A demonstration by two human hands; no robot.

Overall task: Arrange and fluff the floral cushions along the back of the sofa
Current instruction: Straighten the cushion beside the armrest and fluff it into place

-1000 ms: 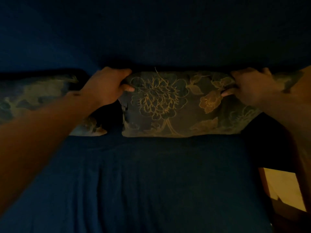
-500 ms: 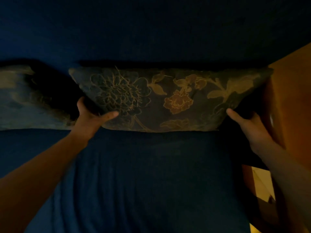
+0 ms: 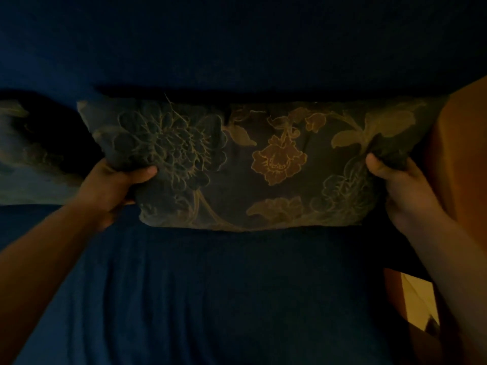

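A dark floral cushion (image 3: 263, 164) with gold flower outlines stands against the back of the blue sofa (image 3: 237, 48), its lower edge on the seat. My left hand (image 3: 116, 185) grips its left side, thumb pressed into the front face. On the cushion's right side, my right hand (image 3: 400, 185) pinches the fabric with the thumb on top. A second floral cushion (image 3: 29, 159) leans against the sofa back at the far left, partly cut off by the frame and blurred.
The blue sofa seat (image 3: 224, 299) spreads below the cushions, its cover wrinkled. An orange wooden armrest or side panel (image 3: 461, 159) rises at the right, close to my right hand. A lit patch of pale floor (image 3: 419, 301) shows beyond it.
Both hands moved from the cushion's top corners down to its sides and closed on the fabric. The cushion now looks larger and closer in the view.
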